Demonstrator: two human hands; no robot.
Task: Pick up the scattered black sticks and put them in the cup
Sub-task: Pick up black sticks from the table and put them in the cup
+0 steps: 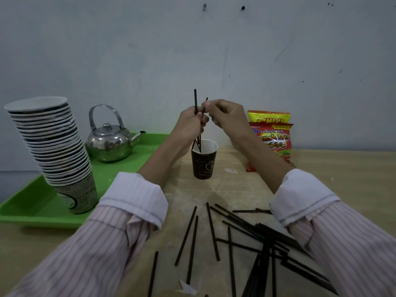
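Kettle [111, 142] and snack bags [273, 136] flank cup [203, 162]; left hand [191, 122], right hand [228, 116] pinch sticks [195, 97].

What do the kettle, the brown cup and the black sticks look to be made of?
Round silver kettle: polished metal, likely steel; mirror reflections.
Dark brown printed cup: probably paper, matte outside, white inside.
Thin black sticks: matte, straight, rigid-looking; plastic or wood, cannot tell.

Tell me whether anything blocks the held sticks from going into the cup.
Nothing visible does. The left hand and right hand hold sticks directly over the cup; its mouth is open, and the sticks' lower ends reach inside.
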